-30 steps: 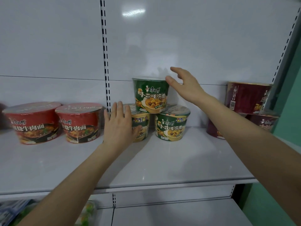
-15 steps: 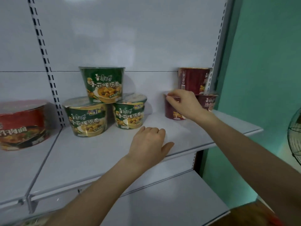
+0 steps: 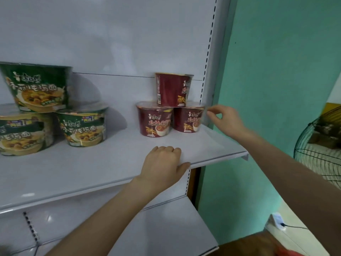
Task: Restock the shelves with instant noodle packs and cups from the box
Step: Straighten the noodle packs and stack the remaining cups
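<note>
Three dark red noodle cups stand stacked at the right end of the white shelf (image 3: 103, 169): a left cup (image 3: 154, 120), a right cup (image 3: 189, 118) and a top cup (image 3: 173, 88) resting on both. My right hand (image 3: 224, 119) pinches the rim of the right red cup with thumb and fingertips. My left hand (image 3: 163, 164) rests curled on the shelf's front edge, holding nothing. Three green noodle cups are stacked to the left: one on top (image 3: 36, 87), one at lower left (image 3: 24, 133), one at lower right (image 3: 84, 127).
The shelf's perforated upright (image 3: 208, 52) stands right behind the red cups, with a teal wall (image 3: 276, 71) beyond. A lower shelf (image 3: 162, 233) lies beneath. A wire fan guard (image 3: 319, 152) is at far right. A brown box edge (image 3: 258, 244) shows at the bottom right.
The view swung right, away from the red bowls. My right hand moved from the left red cup to the right cup's rim. My left hand settled on the shelf's front edge.
</note>
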A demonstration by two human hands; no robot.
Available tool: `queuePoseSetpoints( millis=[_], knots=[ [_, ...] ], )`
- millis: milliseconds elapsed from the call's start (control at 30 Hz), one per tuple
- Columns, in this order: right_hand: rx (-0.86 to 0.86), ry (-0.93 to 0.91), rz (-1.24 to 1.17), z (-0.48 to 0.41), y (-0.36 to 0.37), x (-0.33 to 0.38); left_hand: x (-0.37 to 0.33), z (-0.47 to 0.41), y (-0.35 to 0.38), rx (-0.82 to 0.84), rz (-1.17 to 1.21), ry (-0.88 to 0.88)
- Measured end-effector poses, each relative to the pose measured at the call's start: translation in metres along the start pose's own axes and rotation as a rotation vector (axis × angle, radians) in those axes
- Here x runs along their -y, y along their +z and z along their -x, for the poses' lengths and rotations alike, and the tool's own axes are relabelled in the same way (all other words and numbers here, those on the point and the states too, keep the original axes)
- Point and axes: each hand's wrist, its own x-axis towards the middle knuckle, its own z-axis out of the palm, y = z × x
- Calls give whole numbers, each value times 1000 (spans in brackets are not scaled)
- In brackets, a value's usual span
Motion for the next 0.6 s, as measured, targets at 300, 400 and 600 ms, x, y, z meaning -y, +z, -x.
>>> queuePoseSetpoints(
  millis=[300,400,600],
  knots=[
    [64,-85,-26,-20,8,-47,-23,-22,22,43,-68,-128],
    [63,-77,-62,-25,14,-51,-20,-27,24,52,-87,-133],
    [54,-60,-74,-36,17,-57,-6,-40,25,93,-101,-159]
  ],
)
